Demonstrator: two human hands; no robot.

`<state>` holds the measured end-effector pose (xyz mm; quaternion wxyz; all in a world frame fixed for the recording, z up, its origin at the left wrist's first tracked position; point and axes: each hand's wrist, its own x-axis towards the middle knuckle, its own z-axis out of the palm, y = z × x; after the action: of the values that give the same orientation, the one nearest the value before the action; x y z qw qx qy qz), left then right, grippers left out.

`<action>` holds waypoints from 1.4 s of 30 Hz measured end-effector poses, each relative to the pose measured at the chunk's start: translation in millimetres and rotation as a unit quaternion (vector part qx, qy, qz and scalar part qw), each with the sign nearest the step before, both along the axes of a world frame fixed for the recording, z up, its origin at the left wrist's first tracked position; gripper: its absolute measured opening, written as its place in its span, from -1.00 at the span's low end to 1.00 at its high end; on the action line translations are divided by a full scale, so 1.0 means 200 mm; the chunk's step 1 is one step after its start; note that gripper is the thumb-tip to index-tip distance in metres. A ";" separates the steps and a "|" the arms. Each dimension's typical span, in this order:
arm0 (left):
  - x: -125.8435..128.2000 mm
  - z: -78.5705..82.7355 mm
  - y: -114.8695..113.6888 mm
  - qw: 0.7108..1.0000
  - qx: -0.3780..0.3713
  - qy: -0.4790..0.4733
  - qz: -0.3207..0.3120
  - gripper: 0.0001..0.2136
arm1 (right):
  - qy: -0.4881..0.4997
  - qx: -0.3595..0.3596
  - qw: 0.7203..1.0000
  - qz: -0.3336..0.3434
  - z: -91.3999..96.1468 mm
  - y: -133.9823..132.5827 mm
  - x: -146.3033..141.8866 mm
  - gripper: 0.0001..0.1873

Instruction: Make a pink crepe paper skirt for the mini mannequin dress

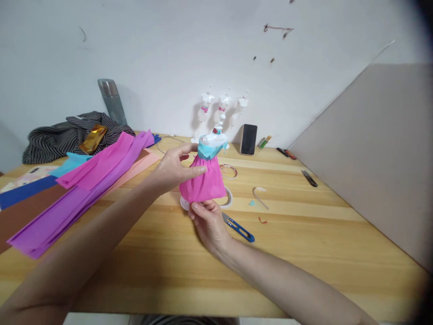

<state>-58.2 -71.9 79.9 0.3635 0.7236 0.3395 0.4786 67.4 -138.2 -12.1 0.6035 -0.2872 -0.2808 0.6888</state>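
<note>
A small white mannequin wears a pink crepe-paper skirt [204, 180] and a light blue paper bodice [210, 147]. My left hand [176, 168] touches the skirt's left side near the waist, thumb on the pink paper and fingers curved. My right hand [208, 221] pinches the skirt's lower hem from below. The mannequin's white round base [184, 203] shows just under the skirt.
Blue thread snips [238, 227] lie beside my right hand. Folded purple, pink, blue and brown paper sheets [84, 180] cover the left. Three bare mannequins [221, 110], a phone [248, 139], a tape ring [229, 197], a cutter [309, 178], striped cloth [64, 133] and a steel flask [111, 100] stand further back. A grey board [382, 149] leans at right.
</note>
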 end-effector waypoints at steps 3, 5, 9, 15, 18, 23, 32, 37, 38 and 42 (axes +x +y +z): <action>0.00 0.00 0.00 1.000 -0.011 -0.007 0.004 -0.61 | 0.006 -0.008 1.000 0.016 -0.01 -0.01 0.00 -0.80; 0.00 0.00 -0.01 1.000 -0.011 -0.012 -0.003 -0.60 | 0.019 -0.013 1.000 0.021 -0.01 -0.02 0.00 -0.77; -0.01 0.02 -0.04 0.999 -0.008 -0.028 -0.019 -0.51 | 0.032 -0.015 0.999 0.023 0.02 -0.02 0.00 -0.74; -0.04 0.04 -0.09 0.990 -0.073 -0.087 0.081 -0.54 | 0.007 -0.033 0.999 0.016 0.04 -0.01 0.00 -0.74; -0.05 0.02 -0.13 0.981 -0.082 -0.071 0.162 -0.69 | -0.002 -0.024 1.000 0.008 0.04 0.00 0.00 -0.73; -0.08 -0.04 -0.24 0.965 -0.021 0.166 0.202 -0.77 | -0.032 0.010 0.999 0.006 0.04 0.01 0.00 -0.71; -0.03 -0.13 -0.32 0.890 0.052 0.392 0.227 -0.78 | -0.122 0.033 0.992 0.016 0.02 0.00 0.00 -0.63; -0.04 -0.10 -0.32 0.895 0.033 0.392 0.212 -0.77 | -0.125 0.034 0.991 0.026 0.01 0.01 0.00 -0.66; -0.05 -0.08 -0.32 0.901 0.029 0.381 0.204 -0.77 | -0.123 0.034 0.991 0.027 0.01 0.01 0.00 -0.66; -0.10 -0.02 -0.32 0.919 0.024 0.338 0.201 -0.68 | -0.116 0.036 0.992 0.031 0.02 0.02 0.00 -0.66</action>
<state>-79.2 -135.9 75.6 0.1056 0.7671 0.5692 0.2765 66.7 -134.8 -9.0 0.5555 -0.3345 -0.3819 0.6585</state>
